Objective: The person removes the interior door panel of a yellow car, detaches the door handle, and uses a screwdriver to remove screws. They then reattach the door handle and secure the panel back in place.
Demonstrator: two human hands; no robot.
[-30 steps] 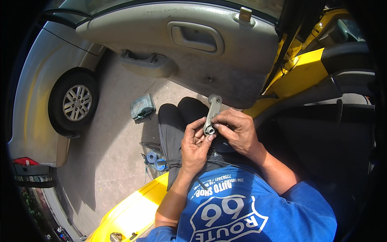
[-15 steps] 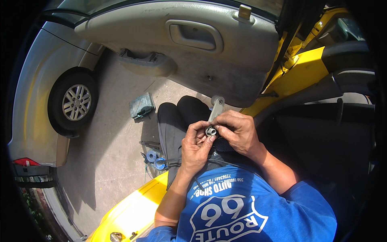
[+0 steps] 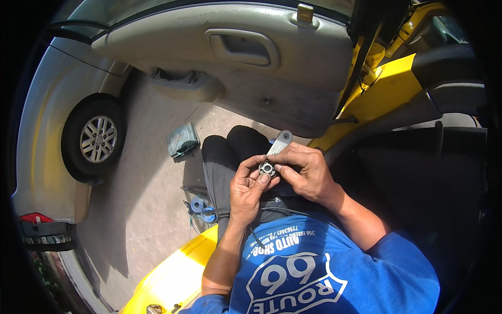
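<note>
Above my lap I hold a grey window crank handle (image 3: pixel 278 145), its round, toothed hub (image 3: pixel 267 168) facing up toward me. My left hand (image 3: pixel 248 191) pinches the hub between thumb and fingers. On the other side, my right hand (image 3: pixel 308 170) is closed, its thumb and fingertips pressed at the joint of arm and hub. Whether a small clip sits under those fingertips is too small to make out. The crank's arm points away from me, and its far end shows a dark round spot.
An open car door with a beige panel (image 3: pixel 230 57) stands ahead. A teal case (image 3: pixel 183 139) lies on the concrete floor, with blue-and-white rolls (image 3: pixel 197 204) nearer. Left is a silver vehicle's wheel (image 3: pixel 98 139). The yellow door sill (image 3: pixel 178 264) is beside me, and a dark seat area at right.
The crank handle has turned slightly in my hands, so its hub faces me more squarely. Both hands have shifted a little to the left and still hold it.
</note>
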